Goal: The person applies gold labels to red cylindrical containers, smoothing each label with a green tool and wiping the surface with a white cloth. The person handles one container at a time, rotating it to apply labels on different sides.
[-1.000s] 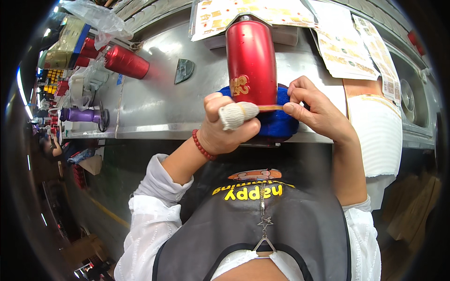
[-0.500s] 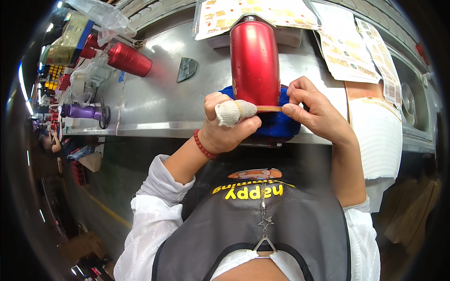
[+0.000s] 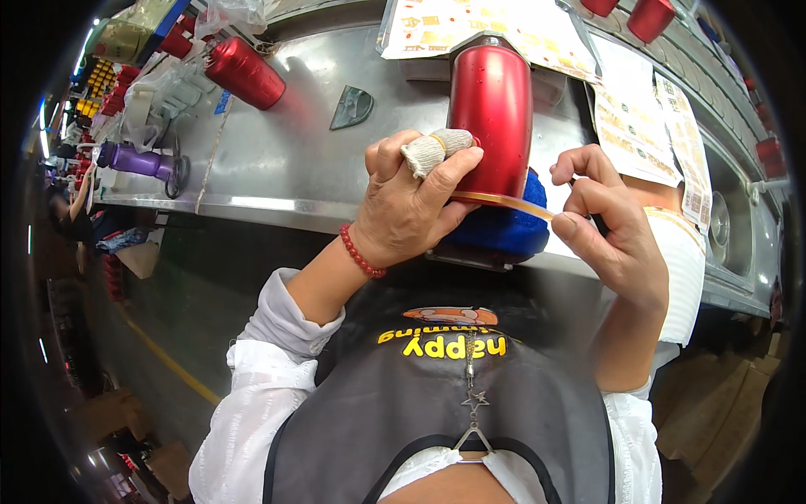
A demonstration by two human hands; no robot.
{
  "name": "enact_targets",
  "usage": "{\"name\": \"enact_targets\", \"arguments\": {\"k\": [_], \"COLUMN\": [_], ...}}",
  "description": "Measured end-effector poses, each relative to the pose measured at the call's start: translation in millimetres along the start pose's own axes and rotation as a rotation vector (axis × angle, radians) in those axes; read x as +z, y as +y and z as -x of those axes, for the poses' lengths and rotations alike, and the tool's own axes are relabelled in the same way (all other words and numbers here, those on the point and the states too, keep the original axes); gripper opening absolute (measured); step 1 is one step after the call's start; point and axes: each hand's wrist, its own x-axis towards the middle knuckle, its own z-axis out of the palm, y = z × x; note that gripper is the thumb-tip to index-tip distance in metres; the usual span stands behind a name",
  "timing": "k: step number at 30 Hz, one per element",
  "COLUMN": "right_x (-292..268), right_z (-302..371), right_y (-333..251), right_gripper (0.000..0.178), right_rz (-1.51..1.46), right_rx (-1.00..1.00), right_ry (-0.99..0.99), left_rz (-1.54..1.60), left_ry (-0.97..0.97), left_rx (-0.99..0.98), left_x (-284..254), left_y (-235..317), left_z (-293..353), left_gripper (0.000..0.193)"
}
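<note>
A shiny red metal bottle (image 3: 497,118) lies with its neck pointing away from me and its base end on a blue cloth pad (image 3: 504,227). My left hand (image 3: 411,189) is closed against the bottle's left side. A knitted cloth cover with a yellow band (image 3: 438,148) sits on one of its fingers. A thin amber strip, like tape (image 3: 508,202), runs across the bottle near its base. My right hand (image 3: 609,223) pinches the strip's free end between thumb and fingers, off the bottle's right side. The strip's other end is hidden by my left hand.
A dark flat scraper-like piece (image 3: 351,107) lies on the metal table (image 3: 294,160). Farther left are another red bottle (image 3: 245,74) and a purple tool with a cord (image 3: 138,160). Printed sheets (image 3: 495,29) lie behind the bottle. At right are a white paper stack (image 3: 676,269) and a sink (image 3: 722,218).
My right hand has moved right and slightly down, drawing the strip away from the bottle. My left hand has shifted up along the bottle's side. The whole view has turned slightly.
</note>
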Motion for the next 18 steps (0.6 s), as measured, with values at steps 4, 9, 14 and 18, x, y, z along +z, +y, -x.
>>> {"name": "enact_targets", "arguments": {"k": [4,9,14,18], "right_x": [-4,-4,-1,7], "right_z": [6,8,14,15], "right_y": [-2,1,19,38], "right_gripper": [0.022,0.021,0.021,0.020], "right_rz": [0.006,-0.012,-0.015,0.007], "right_rx": [-0.008,0.059,0.175,0.187], "right_ry": [0.009,0.030,0.068,0.100], "left_rz": [0.414,0.561,0.588,0.642], "left_ry": [-0.031,0.031,0.016,-0.056], "left_rx": [-0.113,-0.382,-0.435,-0.420], "left_x": [0,12,19,17], "left_y": [-11,1,2,-4], "left_z": [6,10,11,12], "left_gripper": [0.053,0.056,0.061,0.062]}}
